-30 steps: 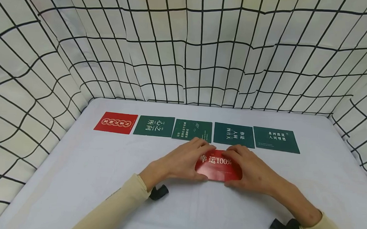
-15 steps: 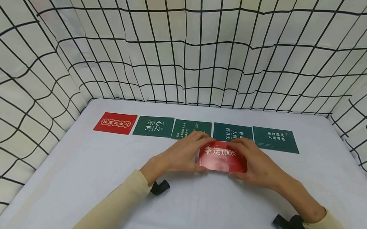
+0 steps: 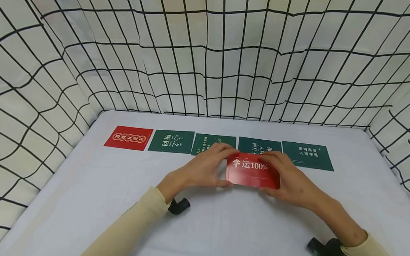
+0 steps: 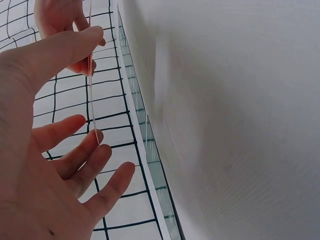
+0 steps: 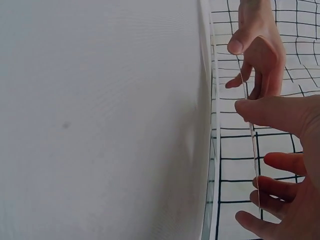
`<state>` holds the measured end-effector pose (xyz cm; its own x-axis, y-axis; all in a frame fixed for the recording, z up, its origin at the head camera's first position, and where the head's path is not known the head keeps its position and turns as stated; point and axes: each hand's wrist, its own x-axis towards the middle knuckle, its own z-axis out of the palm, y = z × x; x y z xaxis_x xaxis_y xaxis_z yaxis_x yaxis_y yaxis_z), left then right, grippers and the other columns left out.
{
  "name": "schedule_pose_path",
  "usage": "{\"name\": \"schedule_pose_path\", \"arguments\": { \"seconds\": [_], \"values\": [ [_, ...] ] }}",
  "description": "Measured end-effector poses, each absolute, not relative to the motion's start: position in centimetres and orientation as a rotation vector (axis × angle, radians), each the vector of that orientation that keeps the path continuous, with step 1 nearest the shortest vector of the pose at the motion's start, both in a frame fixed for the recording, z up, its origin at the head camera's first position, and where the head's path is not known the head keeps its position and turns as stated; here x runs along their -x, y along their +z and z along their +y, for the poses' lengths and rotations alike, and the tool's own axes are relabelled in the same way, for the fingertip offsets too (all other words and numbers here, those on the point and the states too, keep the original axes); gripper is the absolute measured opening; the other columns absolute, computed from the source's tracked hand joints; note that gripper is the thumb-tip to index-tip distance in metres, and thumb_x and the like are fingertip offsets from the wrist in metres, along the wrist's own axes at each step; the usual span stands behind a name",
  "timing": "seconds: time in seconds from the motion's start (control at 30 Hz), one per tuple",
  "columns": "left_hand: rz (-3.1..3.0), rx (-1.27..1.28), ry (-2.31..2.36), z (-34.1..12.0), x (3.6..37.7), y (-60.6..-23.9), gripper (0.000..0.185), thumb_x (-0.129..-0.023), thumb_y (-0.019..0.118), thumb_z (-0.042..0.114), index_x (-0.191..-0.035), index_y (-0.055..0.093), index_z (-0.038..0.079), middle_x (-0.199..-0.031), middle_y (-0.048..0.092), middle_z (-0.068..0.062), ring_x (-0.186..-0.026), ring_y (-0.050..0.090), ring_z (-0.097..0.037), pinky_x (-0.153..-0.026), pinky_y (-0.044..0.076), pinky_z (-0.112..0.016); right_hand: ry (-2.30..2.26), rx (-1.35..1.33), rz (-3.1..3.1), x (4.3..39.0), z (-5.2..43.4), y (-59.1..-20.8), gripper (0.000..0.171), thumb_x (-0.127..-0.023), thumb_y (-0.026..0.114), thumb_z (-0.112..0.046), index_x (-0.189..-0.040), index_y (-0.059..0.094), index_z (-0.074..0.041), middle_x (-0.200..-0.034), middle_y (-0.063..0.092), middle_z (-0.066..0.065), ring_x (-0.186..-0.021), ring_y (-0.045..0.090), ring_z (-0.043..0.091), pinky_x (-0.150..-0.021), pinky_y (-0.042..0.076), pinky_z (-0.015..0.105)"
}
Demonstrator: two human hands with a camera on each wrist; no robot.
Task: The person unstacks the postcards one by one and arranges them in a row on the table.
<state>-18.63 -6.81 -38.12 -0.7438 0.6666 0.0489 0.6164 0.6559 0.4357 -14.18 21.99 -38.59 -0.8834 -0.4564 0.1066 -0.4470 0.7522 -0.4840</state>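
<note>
Card held above a table, in front of a row of five cards

Left hand (image 3: 199, 169) and right hand (image 3: 288, 177) flank the held card (image 3: 252, 171) — behind it, the row (image 3: 171, 141) runs left to right across the table (image 3: 85, 199).

Head view: high, looking forward and down over the desk (image 3: 85, 199). Wrist views: close, edge-on along the red card (image 3: 253, 171), sharing it and both hands.

Person's arms: worn items

Both forearms carry long cream-coloured fabric sleeves (image 3: 132, 224) ending at the wrist. A black wrist-mounted strap unit (image 3: 325, 248) sits at the right cuff; a matching black unit (image 3: 178, 205) sits under the left wrist.
</note>
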Motion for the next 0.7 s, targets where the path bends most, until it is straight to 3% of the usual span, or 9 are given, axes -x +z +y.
{"name": "schedule_pose_path", "arguments": {
  "seconds": [0.47, 0.7],
  "values": [
    [2.744, -1.077, 0.784, -6.1, 19.2, -38.0, 0.088, -0.079, 0.089, 0.040, -0.155, 0.048, 0.021, -0.156, 0.047, -0.001, -0.146, 0.041, -0.020, -0.112, 0.053, -0.041, -0.910, 0.706, 2.969, 14.4, 22.8, -38.3, 0.099, -0.070, 0.097, -0.018, -0.154, 0.044, -0.016, -0.162, 0.035, 0.017, -0.147, 0.036, 0.041, -0.088, 0.063, 0.058],
    [2.762, -1.074, 0.839, -5.5, 19.7, -38.1, 0.086, -0.080, 0.089, 0.039, -0.154, 0.049, 0.019, -0.156, 0.047, -0.001, -0.147, 0.041, -0.019, -0.110, 0.055, -0.040, -0.968, 0.578, 3.024, 14.5, 23.5, -38.2, 0.098, -0.073, 0.094, -0.014, -0.154, 0.040, -0.007, -0.164, 0.031, 0.022, -0.146, 0.035, 0.044, -0.089, 0.060, 0.062]
  ]
}}
